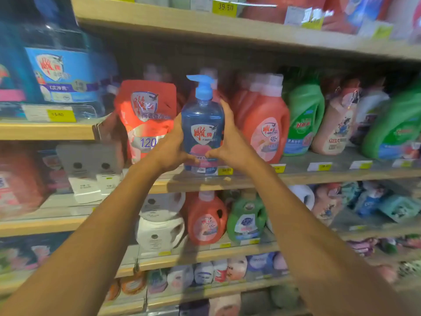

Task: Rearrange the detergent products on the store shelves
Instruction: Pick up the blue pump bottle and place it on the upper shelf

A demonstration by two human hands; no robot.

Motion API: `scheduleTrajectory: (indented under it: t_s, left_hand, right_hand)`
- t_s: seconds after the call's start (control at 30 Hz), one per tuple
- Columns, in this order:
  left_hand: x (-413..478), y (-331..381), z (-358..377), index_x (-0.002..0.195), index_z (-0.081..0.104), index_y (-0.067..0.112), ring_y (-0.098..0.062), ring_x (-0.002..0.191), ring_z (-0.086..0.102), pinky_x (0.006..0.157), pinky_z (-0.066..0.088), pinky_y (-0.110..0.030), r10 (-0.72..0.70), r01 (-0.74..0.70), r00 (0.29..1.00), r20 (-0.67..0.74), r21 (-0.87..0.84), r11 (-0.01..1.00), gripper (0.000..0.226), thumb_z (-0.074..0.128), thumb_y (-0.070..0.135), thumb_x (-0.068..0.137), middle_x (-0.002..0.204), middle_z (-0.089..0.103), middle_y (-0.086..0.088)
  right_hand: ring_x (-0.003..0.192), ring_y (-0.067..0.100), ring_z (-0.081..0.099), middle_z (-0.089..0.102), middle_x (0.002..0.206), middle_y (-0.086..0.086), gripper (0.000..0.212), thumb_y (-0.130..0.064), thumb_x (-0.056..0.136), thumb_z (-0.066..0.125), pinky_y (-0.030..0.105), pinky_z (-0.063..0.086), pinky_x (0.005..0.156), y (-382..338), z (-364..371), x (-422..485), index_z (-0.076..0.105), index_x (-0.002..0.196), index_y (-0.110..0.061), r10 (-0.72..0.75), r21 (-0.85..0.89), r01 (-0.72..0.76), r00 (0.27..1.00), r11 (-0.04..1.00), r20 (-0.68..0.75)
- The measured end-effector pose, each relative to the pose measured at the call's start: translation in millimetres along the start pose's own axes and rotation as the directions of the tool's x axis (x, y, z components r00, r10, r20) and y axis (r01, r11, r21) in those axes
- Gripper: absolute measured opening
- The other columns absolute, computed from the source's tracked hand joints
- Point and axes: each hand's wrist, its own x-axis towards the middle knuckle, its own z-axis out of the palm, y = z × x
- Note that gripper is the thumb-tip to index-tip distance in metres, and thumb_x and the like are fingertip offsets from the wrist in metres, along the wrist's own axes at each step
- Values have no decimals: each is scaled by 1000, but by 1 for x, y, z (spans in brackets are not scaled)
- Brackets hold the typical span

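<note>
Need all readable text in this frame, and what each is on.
"39.80": top price tag.
"15.80", faint: left price tag.
"120": red pouch.
"雕牌": pump bottle.
All other labels and tags: too blurred or too small to read.

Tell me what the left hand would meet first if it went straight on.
Probably the red refill pouch just behind the left hand, which grips the blue pump bottle; depth is unclear.
</note>
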Motion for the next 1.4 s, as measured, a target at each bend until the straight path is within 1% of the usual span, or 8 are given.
scheduleTrajectory:
  t_s: [0.13,0.33,0.53,0.63,0.83,0.97,1.2,1.4]
  left_hand:
    - [-54,-2,-21,155,8,18,-8,122,53,91,48,-14,68,-68,997,41,-12,998,125,90,-1,63,137,48,11]
    - [-131,2,-50,154,12,21,-13,125,53,98,48,-21,66,-66,993,99,-2,998,121,91,7,63,141,50,3]
    - [-189,2,-79,151,10,33,-22,126,55,101,51,-45,11,-10,997,70,-16,1000,120,90,11,65,141,52,2]
    - [-216,0,-97,142,13,49,-20,120,58,89,53,-29,-6,5,1000,20,21,1000,116,91,16,64,135,53,8]
    - [-272,-22,-143,147,9,44,-6,108,61,75,49,-10,-125,127,991,-51,39,991,121,92,15,64,125,56,18]
    - [-302,-49,-181,150,7,40,-15,115,59,91,53,-32,-201,208,975,-92,70,976,125,93,13,63,130,56,9]
    - [-312,-132,-244,145,10,44,-16,107,62,74,49,-21,-253,271,956,-148,115,956,120,93,14,63,111,59,22]
    - [-288,-188,-277,143,11,43,-22,107,65,85,56,-46,-191,228,947,-259,120,966,112,88,30,63,124,62,7]
  right_hand:
    - [130,24,57,47,153,2,135,0,68,87,51,53,101,-33,33,-43,-5,160,-41,33,-6,-33,999,999,-39]
    - [127,25,60,51,150,6,137,2,69,87,50,54,100,-79,71,-99,-6,161,-38,77,8,-77,997,997,-13]
    - [125,25,60,52,150,2,138,-2,68,88,51,57,96,-116,102,-129,-7,158,-44,76,32,-77,997,997,21]
    - [126,26,60,51,150,2,138,-1,67,88,52,57,95,-133,120,-137,-6,157,-48,50,47,-52,998,998,46]
    - [130,24,57,49,150,2,139,2,67,88,52,57,96,-169,175,-143,-5,156,-50,-23,112,7,989,994,144]
    - [128,25,58,47,151,1,136,2,68,86,52,59,91,-193,223,-135,-4,156,-51,-73,153,40,974,987,214]
    - [110,23,67,52,148,2,134,-9,72,87,49,62,82,-214,316,-89,-10,154,-53,-88,82,72,970,994,228]
    - [116,22,64,42,157,-5,130,-21,77,87,42,60,84,-217,373,-44,-11,150,-63,-150,11,150,986,989,78]
